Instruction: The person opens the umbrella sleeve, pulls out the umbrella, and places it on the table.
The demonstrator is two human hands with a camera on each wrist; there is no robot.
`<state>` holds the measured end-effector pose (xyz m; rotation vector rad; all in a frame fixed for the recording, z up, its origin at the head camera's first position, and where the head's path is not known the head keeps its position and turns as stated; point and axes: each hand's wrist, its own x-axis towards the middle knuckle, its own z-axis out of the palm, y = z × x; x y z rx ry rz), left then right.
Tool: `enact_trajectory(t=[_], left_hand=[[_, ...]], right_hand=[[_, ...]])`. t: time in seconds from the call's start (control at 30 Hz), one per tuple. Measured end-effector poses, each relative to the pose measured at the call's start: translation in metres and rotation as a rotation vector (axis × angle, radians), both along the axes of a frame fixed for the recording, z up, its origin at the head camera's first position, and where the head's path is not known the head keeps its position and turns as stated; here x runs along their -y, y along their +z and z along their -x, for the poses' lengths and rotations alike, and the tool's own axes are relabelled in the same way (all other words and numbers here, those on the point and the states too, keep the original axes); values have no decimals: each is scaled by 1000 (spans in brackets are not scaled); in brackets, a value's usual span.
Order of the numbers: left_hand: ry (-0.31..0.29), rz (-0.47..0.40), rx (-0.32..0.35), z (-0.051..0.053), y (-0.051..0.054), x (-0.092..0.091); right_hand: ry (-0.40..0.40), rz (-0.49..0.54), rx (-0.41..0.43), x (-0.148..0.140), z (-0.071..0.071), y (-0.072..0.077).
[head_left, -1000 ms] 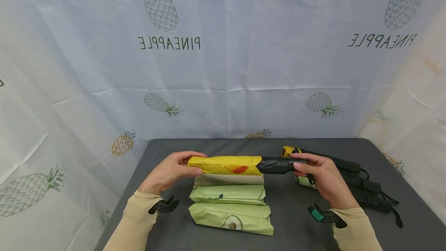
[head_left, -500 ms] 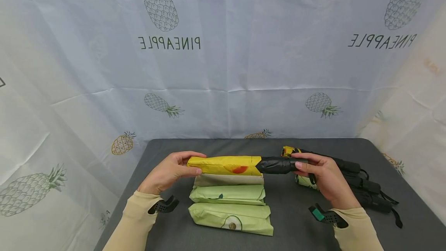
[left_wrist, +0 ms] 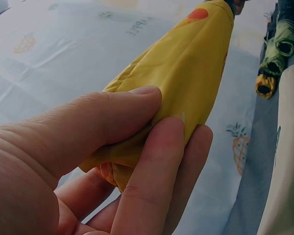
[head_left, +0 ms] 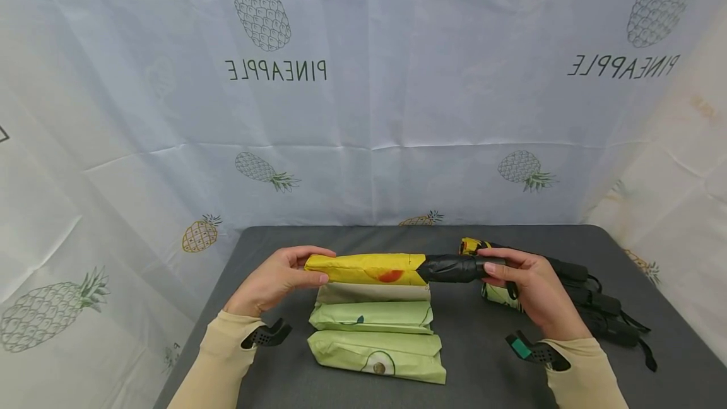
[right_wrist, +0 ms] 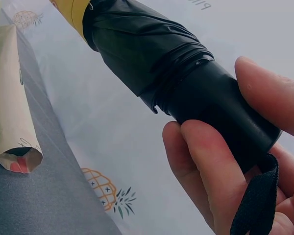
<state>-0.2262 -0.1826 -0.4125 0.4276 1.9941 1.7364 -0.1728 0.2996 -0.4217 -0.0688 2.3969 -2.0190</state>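
Note:
A folded black umbrella (head_left: 451, 269) lies level in the air, its left part inside a yellow sleeve (head_left: 369, 268) with an orange-red patch. My left hand (head_left: 279, 279) pinches the sleeve's far left end between thumb and fingers; the yellow fabric creases there in the left wrist view. At the other end, my right hand (head_left: 531, 286) grips the umbrella's smooth black handle (right_wrist: 225, 115), thumb on one side and fingers on the other. A black wrist strap (right_wrist: 257, 200) hangs from the handle's end. The umbrella's tip is hidden within the sleeve.
Below the held umbrella, a beige sleeve (head_left: 372, 294) and two green sleeves, one (head_left: 392, 317) behind the other (head_left: 411, 358), lie in a row on the grey table (head_left: 477, 358). Several folded black umbrellas (head_left: 610, 327) lie at the right. A pineapple-print curtain (head_left: 369, 106) hangs behind.
My right hand has shifted very slightly to the right with the umbrella's handle. My left hand and the yellow sleeve have barely moved.

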Motion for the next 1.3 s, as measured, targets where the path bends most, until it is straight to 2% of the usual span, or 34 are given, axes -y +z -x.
enact_trajectory(t=[0.33,0.93,1.3], left_hand=[[25,3,27,0,1,-2],[17,0,-7,2,-3,3],[31,-6,12,1,-2,2]], right_hand=[[6,11,-6,-4,0,0],[12,33,-42,-11,0,-3],[16,45,-46,-13,0,-4]])
